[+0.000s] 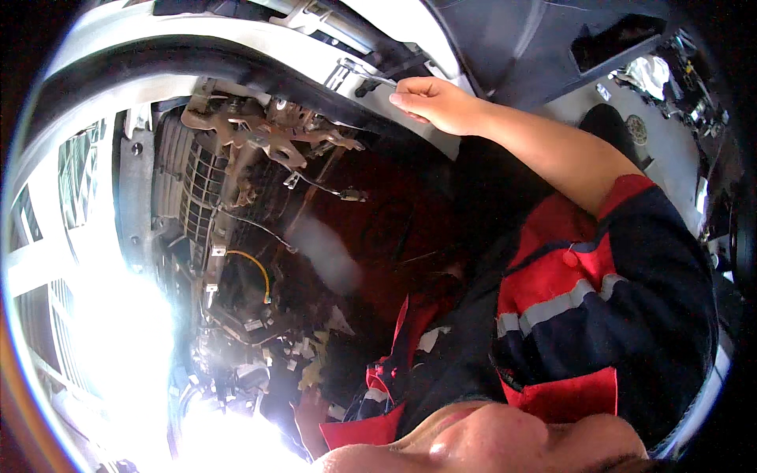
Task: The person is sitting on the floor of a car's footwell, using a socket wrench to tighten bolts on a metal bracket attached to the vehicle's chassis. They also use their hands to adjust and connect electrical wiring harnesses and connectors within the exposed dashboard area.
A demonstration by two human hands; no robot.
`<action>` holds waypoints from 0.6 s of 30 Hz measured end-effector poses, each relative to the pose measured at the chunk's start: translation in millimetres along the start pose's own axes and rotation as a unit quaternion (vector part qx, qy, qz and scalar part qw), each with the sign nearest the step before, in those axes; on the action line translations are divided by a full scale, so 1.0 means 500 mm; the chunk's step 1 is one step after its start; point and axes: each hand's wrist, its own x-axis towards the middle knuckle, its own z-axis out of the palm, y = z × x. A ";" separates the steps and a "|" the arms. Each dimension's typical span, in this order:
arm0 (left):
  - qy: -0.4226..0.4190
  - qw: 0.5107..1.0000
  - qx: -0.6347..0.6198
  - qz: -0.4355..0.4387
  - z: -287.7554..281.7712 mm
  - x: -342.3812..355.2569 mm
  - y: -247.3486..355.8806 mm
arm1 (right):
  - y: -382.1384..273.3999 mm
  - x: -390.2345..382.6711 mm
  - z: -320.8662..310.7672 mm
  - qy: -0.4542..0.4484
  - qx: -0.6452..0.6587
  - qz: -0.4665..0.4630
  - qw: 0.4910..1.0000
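Near the top centre, my right hand is closed round a thin metal tool, like a wrench, whose far end reaches a fitting on a white painted metal edge. A black curved rubber strip runs along that edge. My left hand is low in the middle, dim and partly hidden beside my clothing, its fingers apparently stretched out among scattered small pieces. A rusty brown metal bracket assembly lies exposed below the edge, with loose cables and a yellow cable beneath it.
A dark grey panel stands at the upper right, above a pale floor with a round drain-like cover and a pile of assorted parts. A grid-like metal piece is at the left, where bright glare washes out the view.
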 end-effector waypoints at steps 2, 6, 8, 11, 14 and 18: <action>-0.001 0.999 0.021 0.026 -0.011 0.032 0.032 | 0.010 0.014 -0.004 -0.001 -0.053 -0.016 0.998; 0.032 0.992 0.071 0.104 -0.067 0.083 0.125 | 0.034 0.065 -0.018 0.008 -0.160 0.036 0.986; 0.075 0.982 0.099 0.143 -0.103 0.098 0.178 | 0.011 0.083 -0.029 0.014 -0.201 0.051 0.978; 0.035 0.991 0.060 0.116 -0.114 0.047 0.234 | -0.054 0.044 -0.009 -0.051 -0.227 0.091 0.968; 0.052 0.975 -0.022 0.216 -0.103 0.040 0.270 | -0.109 -0.003 -0.022 -0.150 0.038 0.029 0.988; 0.042 0.979 -0.012 0.200 -0.066 0.024 0.306 | -0.167 -0.017 -0.026 -0.195 0.152 -0.019 0.969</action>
